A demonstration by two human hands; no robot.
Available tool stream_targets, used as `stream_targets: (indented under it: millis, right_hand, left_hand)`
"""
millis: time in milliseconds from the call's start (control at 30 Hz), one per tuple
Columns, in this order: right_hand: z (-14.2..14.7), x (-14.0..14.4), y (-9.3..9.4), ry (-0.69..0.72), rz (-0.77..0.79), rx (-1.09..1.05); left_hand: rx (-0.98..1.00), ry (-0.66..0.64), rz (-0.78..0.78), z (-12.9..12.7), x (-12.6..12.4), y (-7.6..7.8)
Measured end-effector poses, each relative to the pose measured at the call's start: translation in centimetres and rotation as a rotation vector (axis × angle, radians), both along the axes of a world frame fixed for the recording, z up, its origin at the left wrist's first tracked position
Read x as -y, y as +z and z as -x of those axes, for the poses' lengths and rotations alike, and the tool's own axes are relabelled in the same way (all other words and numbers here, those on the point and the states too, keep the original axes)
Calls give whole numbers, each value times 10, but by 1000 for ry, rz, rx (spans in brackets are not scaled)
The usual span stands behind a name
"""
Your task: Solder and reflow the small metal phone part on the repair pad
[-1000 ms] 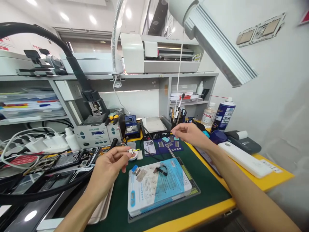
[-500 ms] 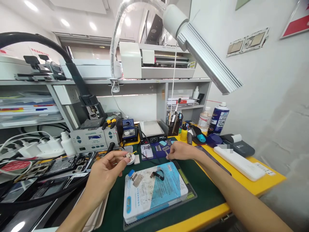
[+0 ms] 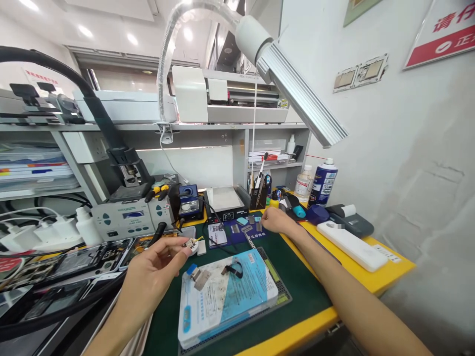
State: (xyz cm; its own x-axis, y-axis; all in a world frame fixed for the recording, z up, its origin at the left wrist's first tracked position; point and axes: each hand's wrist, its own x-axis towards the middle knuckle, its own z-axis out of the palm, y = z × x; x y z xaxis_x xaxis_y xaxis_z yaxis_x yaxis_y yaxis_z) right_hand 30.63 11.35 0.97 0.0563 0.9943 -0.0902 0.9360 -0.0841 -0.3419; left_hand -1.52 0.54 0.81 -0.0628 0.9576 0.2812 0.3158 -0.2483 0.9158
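Note:
Raised at centre left, my left hand (image 3: 159,264) pinches a small electronic part (image 3: 190,244) with a yellow flex tab between thumb and fingertips. A round white piece is partly visible behind it. My right hand (image 3: 273,220) reaches to the right end of a purple mat (image 3: 228,239), its fingers curled and their tips hidden, so whatever they hold cannot be made out. Small grey metal plates (image 3: 236,229) lie on that mat, and a thin metal strip (image 3: 251,241) lies left of the hand. Nearer me, a white-and-blue box (image 3: 226,296) bears a black flex cable (image 3: 234,269) and a silver-and-blue connector piece (image 3: 198,276).
Opened phones and metal housings (image 3: 81,264) crowd the left side. A hot-air station (image 3: 128,220) and a flat heating plate (image 3: 224,199) stand behind. Toward the right are a spray can (image 3: 323,183), a bottle (image 3: 303,184) and a long white device (image 3: 351,247). A lamp (image 3: 300,94) hangs overhead.
My right hand has moved away from me, toward the mat's right end, uncovering the thin metal strip. My left hand keeps its pinch. The whole view has shifted slightly right.

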Motion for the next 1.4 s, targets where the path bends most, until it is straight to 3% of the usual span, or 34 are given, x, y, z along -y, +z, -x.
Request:
stream_targets:
  millis: [300,467,1033,1133,1300,1400]
  right_hand:
    - [16,4,-5,-53,65,49]
    - [16,1,-5,-50,92,19]
    - [27,7,-15,176,-29,-104]
    - [28,11,-11,174,-73,-166]
    - [39,32,14,96,-315,-369]
    - [59,60,22,182,-343,-557]
  left_hand:
    - [-64,-54,-63,-4,-1,-16]
    - [-185,-76,-145,-9,3,-14]
    - [-284,-128,-249,-8,6,-13]
    - [-246,-136,-238,-9,7,-13]
    - [-219,-142,-261,-11,11,-12]
    - [-218,-140,-305,-12,13,-11]
